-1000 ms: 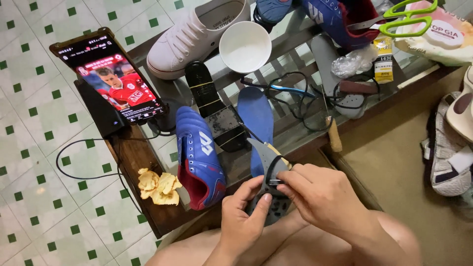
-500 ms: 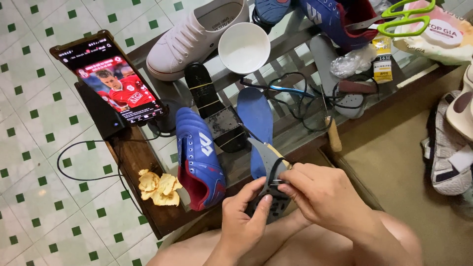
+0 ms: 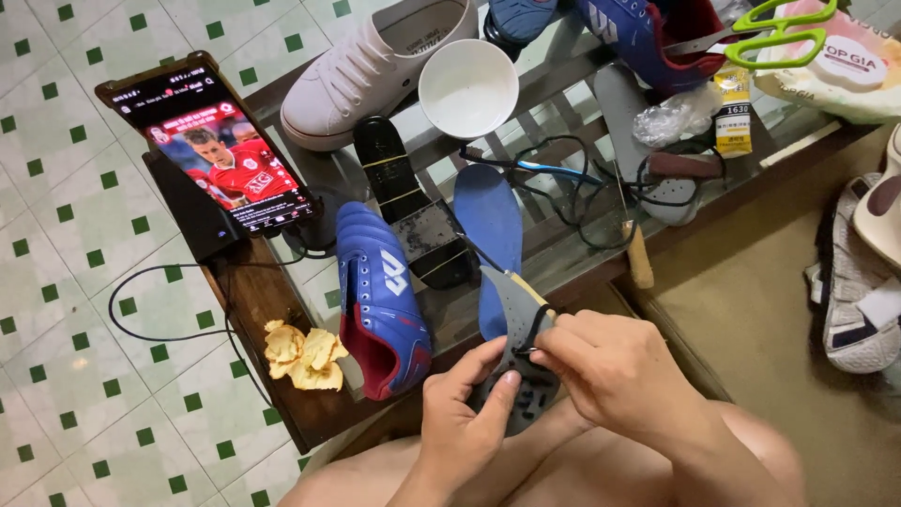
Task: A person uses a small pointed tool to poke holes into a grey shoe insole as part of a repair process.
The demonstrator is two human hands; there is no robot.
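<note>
Left hand [image 3: 466, 413] grips the lower end of a grey insole [image 3: 519, 376] from below, fingers closed on it; right hand [image 3: 615, 366] pinches a black cord [image 3: 537, 324] against the insole's upper face. Just beyond lie a blue insole [image 3: 488, 225] and a blue football boot [image 3: 380, 296] on the glass table [image 3: 563, 253]; farther off stand a white bowl [image 3: 467, 87], a white sneaker [image 3: 375, 66] and a propped phone [image 3: 221, 155].

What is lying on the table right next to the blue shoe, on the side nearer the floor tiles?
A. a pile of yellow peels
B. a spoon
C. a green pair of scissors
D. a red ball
A: a small pile of yellow peels sits on the wooden table edge beside the blue shoe; the green scissors lie far off at the other end.
</note>
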